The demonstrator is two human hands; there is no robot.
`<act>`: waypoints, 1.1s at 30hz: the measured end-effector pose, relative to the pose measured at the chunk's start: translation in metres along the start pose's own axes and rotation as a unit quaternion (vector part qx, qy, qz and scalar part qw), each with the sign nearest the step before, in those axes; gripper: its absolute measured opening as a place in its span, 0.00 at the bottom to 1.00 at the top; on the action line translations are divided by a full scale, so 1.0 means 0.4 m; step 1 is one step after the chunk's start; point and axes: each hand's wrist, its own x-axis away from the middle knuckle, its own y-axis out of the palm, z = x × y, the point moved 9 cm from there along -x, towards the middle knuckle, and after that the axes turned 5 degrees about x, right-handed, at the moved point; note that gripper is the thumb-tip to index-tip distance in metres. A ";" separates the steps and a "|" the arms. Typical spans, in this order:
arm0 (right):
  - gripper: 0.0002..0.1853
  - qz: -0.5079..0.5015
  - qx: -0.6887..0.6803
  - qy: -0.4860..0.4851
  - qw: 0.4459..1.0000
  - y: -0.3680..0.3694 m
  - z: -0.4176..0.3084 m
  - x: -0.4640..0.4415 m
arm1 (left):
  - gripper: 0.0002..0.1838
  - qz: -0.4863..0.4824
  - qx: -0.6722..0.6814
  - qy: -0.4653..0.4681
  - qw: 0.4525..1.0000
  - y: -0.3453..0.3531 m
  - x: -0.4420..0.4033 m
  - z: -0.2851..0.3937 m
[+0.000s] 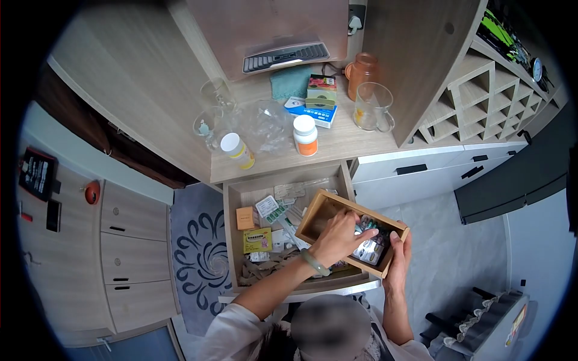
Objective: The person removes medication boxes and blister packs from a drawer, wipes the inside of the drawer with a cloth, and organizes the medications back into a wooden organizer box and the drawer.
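Observation:
A small wooden box (312, 224) is held tilted over the open drawer (242, 188). My right hand (398, 256) grips its right end, thumb on the rim. Inside, several silvery blister packs (368, 251) lie towards the right end. My left hand (338, 237), with a bangle (315, 262) at the wrist, reaches into the box. Its thumb and bent fingers close around the blister packs; the fingertips are partly hidden. Below, the drawer holds a yellow medicine box (257, 240), an orange box (244, 218), a green blister pack (276, 214) and beige straps (268, 269).
On the counter stand a white-and-orange bottle (306, 137), a white-capped bottle (238, 151), a blue-and-white box (313, 112), a glass mug (372, 108), an orange jug (362, 75) and crumpled clear plastic (262, 126). A lattice rack (481, 102) is at the right.

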 end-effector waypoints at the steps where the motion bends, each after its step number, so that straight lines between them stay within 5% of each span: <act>1: 0.26 -0.002 -0.001 -0.001 1.000 0.002 -0.002 0.002 | 0.24 -0.017 -0.014 -0.037 0.999 0.002 -0.002 -0.007; 7: 0.26 0.010 0.004 -0.005 1.000 -0.013 0.006 -0.002 | 0.17 -0.076 -0.096 -0.121 0.985 -0.026 0.021 -0.019; 12: 0.26 -0.004 -0.006 0.007 1.000 0.007 -0.003 0.006 | 0.23 -0.094 -0.260 -0.037 0.960 -0.015 0.040 -0.009; 15: 0.27 -0.006 0.006 -0.001 1.000 0.003 0.003 0.001 | 0.24 -0.185 -0.195 -0.092 0.959 0.010 0.041 -0.015; 19: 0.27 -0.007 0.013 -0.002 1.000 -0.002 0.004 0.001 | 0.23 -0.184 -0.166 -0.091 0.965 0.025 0.042 -0.038; 23: 0.27 0.000 0.007 0.000 1.000 -0.008 0.009 -0.002 | 0.20 -0.115 -0.149 -0.113 0.976 -0.016 0.030 -0.059; 25: 0.27 -0.002 -0.009 0.004 1.000 -0.010 0.013 -0.001 | 0.18 -0.011 -0.192 -0.036 0.981 -0.036 0.019 -0.051; 26: 0.27 -0.002 -0.008 0.005 1.000 -0.010 0.012 -0.001 | 0.20 -0.073 -0.140 -0.071 0.985 -0.016 0.018 -0.067; 33: 0.26 -0.022 -0.034 0.068 0.997 -0.021 0.038 -0.015 | 0.35 -0.085 -0.109 -0.043 0.990 0.033 -0.002 -0.014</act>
